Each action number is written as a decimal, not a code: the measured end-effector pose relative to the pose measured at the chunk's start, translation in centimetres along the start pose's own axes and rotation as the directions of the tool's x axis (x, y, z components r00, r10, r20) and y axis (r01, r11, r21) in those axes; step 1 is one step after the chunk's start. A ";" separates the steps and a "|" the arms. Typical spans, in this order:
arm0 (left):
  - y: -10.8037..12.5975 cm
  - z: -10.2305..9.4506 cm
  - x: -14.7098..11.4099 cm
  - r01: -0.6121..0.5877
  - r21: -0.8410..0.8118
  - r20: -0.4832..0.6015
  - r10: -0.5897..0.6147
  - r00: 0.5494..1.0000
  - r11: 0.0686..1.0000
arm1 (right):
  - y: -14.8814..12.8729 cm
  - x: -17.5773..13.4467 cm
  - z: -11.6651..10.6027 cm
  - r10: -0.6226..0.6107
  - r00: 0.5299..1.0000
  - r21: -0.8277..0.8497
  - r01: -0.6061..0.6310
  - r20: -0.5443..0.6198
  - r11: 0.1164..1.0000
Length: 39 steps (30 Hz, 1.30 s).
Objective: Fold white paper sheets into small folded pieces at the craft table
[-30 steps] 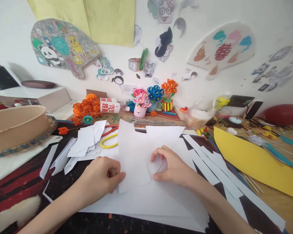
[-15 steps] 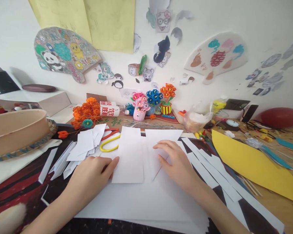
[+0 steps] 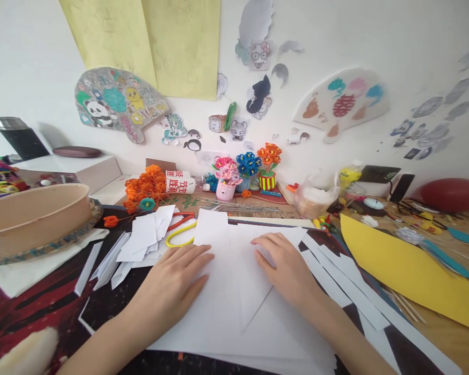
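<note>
Between the hands [image 3: 175, 276] [image 3: 287, 268], white paper [image 3: 250, 291], blank, slanted edge, pointed corner

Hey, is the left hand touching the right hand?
Apart. The head view shows it: white paper is plainly visible in the gap between the left hand and the right hand.

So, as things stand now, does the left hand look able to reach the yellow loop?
Probably yes: the left hand rests just short of the yellow loop, with no barrier apparent between them, though the narrow white sheet seems to cover the loop's right end.
</note>
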<state>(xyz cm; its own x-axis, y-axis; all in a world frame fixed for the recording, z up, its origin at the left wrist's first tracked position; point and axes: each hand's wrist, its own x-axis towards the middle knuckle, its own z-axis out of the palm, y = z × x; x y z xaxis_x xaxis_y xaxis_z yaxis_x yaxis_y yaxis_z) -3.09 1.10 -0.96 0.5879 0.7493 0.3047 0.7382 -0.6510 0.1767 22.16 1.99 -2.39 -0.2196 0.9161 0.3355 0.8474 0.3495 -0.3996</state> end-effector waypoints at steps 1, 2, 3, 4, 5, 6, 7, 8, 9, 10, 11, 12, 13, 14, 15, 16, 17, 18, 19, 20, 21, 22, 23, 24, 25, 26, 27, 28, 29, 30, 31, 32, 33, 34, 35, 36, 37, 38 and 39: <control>0.0 0.1 0.0 -0.038 0.013 0.008 0.038 0.999 0.999 | 0.3 0.0 0.2 -0.022 1.000 -0.060 0.021 -0.015 0.998; 0.0 0.1 0.0 -0.060 0.024 0.018 0.059 0.998 0.998 | 0.7 -0.1 0.4 -0.030 0.999 -0.119 0.026 -0.032 0.993; 0.1 0.0 0.1 -0.072 0.031 0.025 0.071 0.997 0.997 | 1.1 -0.1 0.7 -0.018 0.999 -0.164 0.010 -0.048 0.986; 0.1 -0.1 0.1 -0.077 0.037 0.031 0.076 0.997 0.996 | 1.5 -0.2 0.9 0.004 0.999 -0.188 -0.014 -0.053 0.982; 0.2 -0.3 0.1 -0.076 0.044 0.032 0.074 0.997 0.996 | 1.9 -0.2 1.0 0.029 0.998 -0.197 -0.039 -0.052 0.980; 0.3 -0.5 0.2 -0.070 0.052 0.033 0.069 0.997 0.996 | 2.2 -0.2 1.1 0.048 0.998 -0.196 -0.057 -0.050 0.979; 0.4 -0.6 0.2 -0.064 0.060 0.036 0.062 0.997 0.996 | 2.5 -0.2 1.1 0.059 0.997 -0.188 -0.067 -0.046 0.980; 0.5 -0.7 0.2 -0.059 0.066 0.039 0.057 0.998 0.996 | 2.6 -0.1 1.0 0.063 0.997 -0.177 -0.070 -0.044 0.982; 0.6 -0.8 0.2 -0.061 0.066 0.042 0.058 0.997 0.996 | 2.6 -0.1 0.8 0.062 0.997 -0.165 -0.069 -0.044 0.984; 0.7 -0.8 0.1 -0.069 0.058 0.042 0.066 0.997 0.996 | 2.5 0.0 0.6 0.058 0.997 -0.151 -0.065 -0.045 0.986; 0.7 -0.7 0.1 -0.081 0.045 0.036 0.079 0.996 0.996 | 2.4 0.1 0.4 0.049 0.998 -0.137 -0.054 -0.042 0.989; 0.7 -0.6 0.0 -0.095 0.028 0.025 0.094 0.995 0.995 | 2.2 0.1 0.2 0.036 0.999 -0.122 -0.039 -0.033 0.992; 0.7 -0.5 -0.1 -0.109 0.011 0.014 0.109 0.994 0.994 | 2.0 0.2 0.0 0.021 1.000 -0.108 -0.023 -0.021 0.994; 0.6 -0.4 -0.1 -0.122 -0.003 0.007 0.122 0.992 0.992 | 1.8 0.3 -0.1 0.006 1.000 -0.095 -0.007 -0.011 0.995; 0.5 -0.4 -0.2 -0.134 -0.012 0.009 0.134 0.991 0.991 | 1.7 0.3 -0.2 -0.007 1.000 -0.084 0.007 -0.004 0.996; 0.5 -0.5 -0.2 -0.145 -0.020 0.019 0.146 0.989 0.989 | 1.6 0.4 -0.2 -0.013 1.000 -0.074 0.013 -0.003 0.997; 0.4 -0.5 -0.2 -0.157 -0.029 0.034 0.158 0.987 0.987 | 1.6 0.4 -0.2 -0.014 1.000 -0.063 0.013 -0.010 0.998; 0.4 -0.6 -0.2 -0.169 -0.038 0.051 0.171 0.984 0.985 | 1.5 0.4 -0.2 -0.011 1.000 -0.050 0.010 -0.024 0.999; 0.3 -0.7 -0.2 -0.179 -0.048 0.068 0.182 0.981 0.983 | 1.4 0.5 -0.2 -0.010 0.999 -0.032 0.009 -0.037 0.999; 0.3 -0.8 -0.2 -0.186 -0.060 0.081 0.190 0.978 0.981 | 1.3 0.5 -0.2 -0.010 0.999 -0.009 0.010 -0.045 1.000; 0.3 -0.8 -0.2 -0.189 -0.070 0.088 0.195 0.977 0.980 | 1.1 0.4 -0.1 -0.013 0.999 0.018 0.014 -0.047 1.000; 0.3 -0.7 -0.2 -0.183 -0.071 0.086 0.189 0.978 0.981 | 0.9 0.4 0.0 -0.019 0.999 0.047 0.022 -0.045 0.999; 0.3 -0.6 -0.2 -0.158 -0.057 0.066 0.162 0.985 0.986 | 0.5 0.3 0.1 -0.032 0.999 0.074 0.035 -0.035 0.997; 0.3 -0.4 -0.2 -0.112 -0.028 0.032 0.113 0.993 0.993 | 0.2 0.2 0.2 -0.049 0.999 0.094 0.051 -0.023 0.994; 0.2 -0.3 -0.2 -0.041 0.010 -0.017 0.041 0.999 0.999 | -0.3 0.1 0.4 -0.072 0.997 0.100 0.073 -0.013 0.992; 0.1 -0.2 -0.2 0.047 0.050 -0.069 -0.044 0.997 0.998 | -0.7 -0.1 0.5 -0.098 0.995 0.091 0.098 -0.001 0.991; 0.0 -0.1 -0.3 0.137 0.081 -0.113 -0.128 0.985 0.987 | -1.1 -0.2 0.6 -0.119 0.993 0.070 0.118 0.004 0.990; -0.1 -0.1 -0.3 0.217 0.103 -0.143 -0.201 0.969 0.971 | -1.5 -0.4 0.7 -0.135 0.991 0.050 0.135 0.010 0.990; -0.1 -0.2 -0.4 0.276 0.117 -0.157 -0.256 0.954 0.954 | -1.9 -0.5 0.8 -0.147 0.989 0.034 0.146 0.015 0.989; -0.2 -0.3 -0.4 0.314 0.123 -0.157 -0.293 0.943 0.941 | -2.2 -0.6 0.9 -0.154 0.988 0.025 0.153 0.019 0.988; -0.3 -0.4 -0.4 0.338 0.123 -0.155 -0.318 0.935 0.933 | -2.5 -0.7 0.9 -0.159 0.987 0.025 0.158 0.028 0.987; -0.4 -0.4 -0.4 0.355 0.116 -0.149 -0.337 0.930 0.928 | -2.7 -0.8 0.9 -0.164 0.986 0.030 0.163 0.043 0.986; -0.4 -0.5 -0.4 0.368 0.098 -0.144 -0.353 0.924 0.924 | -2.9 -0.8 0.8 -0.169 0.984 0.038 0.167 0.060 0.985; -0.5 -0.4 -0.3 0.380 0.072 -0.136 -0.368 0.920 0.922 | -3.0 -0.9 0.8 -0.174 0.982 0.044 0.171 0.077 0.984; -0.6 -0.3 -0.2 0.393 0.039 -0.128 -0.385 0.914 0.919 | -3.0 -0.9 0.8 -0.179 0.979 0.050 0.175 0.093 0.983; -0.7 -0.2 -0.1 0.407 -0.001 -0.118 -0.404 0.907 0.913 | -3.1 -0.9 0.8 -0.184 0.977 0.055 0.179 0.105 0.982; -0.8 -0.1 0.0 0.420 -0.047 -0.106 -0.423 0.900 0.906 | -3.1 -0.9 0.8 -0.187 0.976 0.060 0.181 0.110 0.982; -0.9 0.0 0.2 0.430 -0.098 -0.096 -0.439 0.893 0.897 | -3.0 -0.9 0.8 -0.188 0.976 0.064 0.182 0.111 0.981; -1.0 0.1 0.3 0.438 -0.153 -0.094 -0.454 0.886 0.886 | -3.0 -0.9 0.8 -0.188 0.976 0.068 0.182 0.110 0.981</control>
<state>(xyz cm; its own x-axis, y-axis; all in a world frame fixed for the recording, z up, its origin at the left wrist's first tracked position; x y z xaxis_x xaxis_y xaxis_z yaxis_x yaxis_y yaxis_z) -3.61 1.93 -1.14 0.1549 0.9482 0.2774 0.8609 -0.2673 0.4329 19.44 0.26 -2.23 -0.4272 0.8498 0.3089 0.7584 0.5227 -0.3893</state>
